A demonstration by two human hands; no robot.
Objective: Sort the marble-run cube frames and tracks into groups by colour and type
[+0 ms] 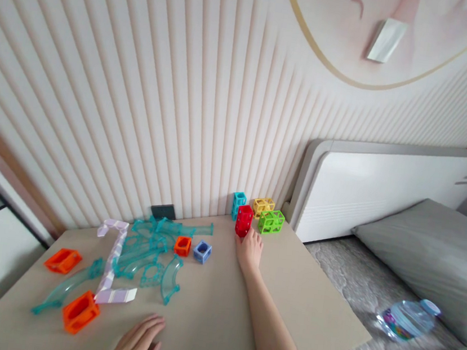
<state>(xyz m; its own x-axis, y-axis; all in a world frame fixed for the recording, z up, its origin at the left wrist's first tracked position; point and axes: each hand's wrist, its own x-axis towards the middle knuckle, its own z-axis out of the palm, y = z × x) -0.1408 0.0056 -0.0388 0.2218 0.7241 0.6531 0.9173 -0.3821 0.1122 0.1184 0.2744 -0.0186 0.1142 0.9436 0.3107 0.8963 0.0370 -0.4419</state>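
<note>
My right hand (250,250) reaches to the back of the table, its fingers around the base of an upright red block stack (244,220). Beside that stand a teal stack (238,205), a yellow block pair (263,206) and a green block pair (271,222). My left hand (139,340) rests near the front edge, fingers spread a little and holding nothing. Left of centre lie a small orange block (183,246) and a blue-violet block (202,252), next to a heap of clear teal track pieces (143,252).
On the left of the table (203,319) are two orange pieces (63,261) (81,312) and a folded purple-white strip (109,268). A dark flat object (163,212) leans by the ribbed wall. A plastic bottle (407,319) lies on the bed at right, near a grey pillow (432,250).
</note>
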